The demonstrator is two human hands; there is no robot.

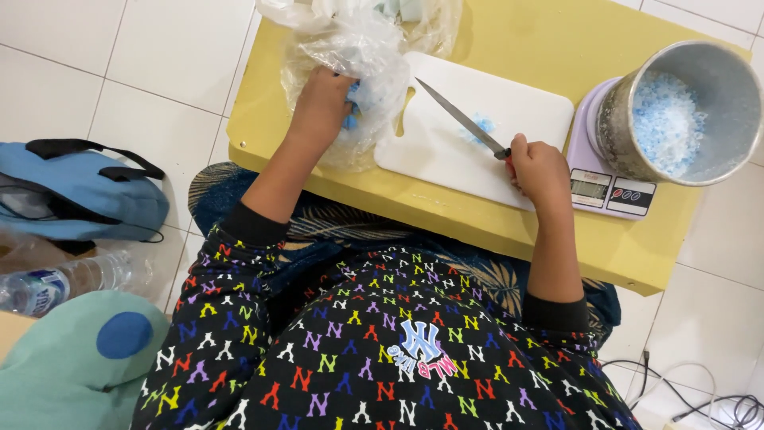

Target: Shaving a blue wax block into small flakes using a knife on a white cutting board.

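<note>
My left hand (321, 102) reaches into a clear plastic bag (362, 48) on the low yellow table (525, 36) and closes on blue pieces (351, 119) inside it. My right hand (539, 169) grips the handle of a knife (461, 119) whose blade lies flat across a white cutting board (446, 151), tip pointing up-left. A few pale blue crumbs (480, 127) lie on the board beside the blade.
A metal pot (680, 111) holding pale blue and white bits stands on a lilac kitchen scale (609, 187) at the table's right end. On the tiled floor to the left are a blue bag (76, 195), a plastic bottle (56, 283) and a teal cushion (72, 358). Cables (700, 394) lie lower right.
</note>
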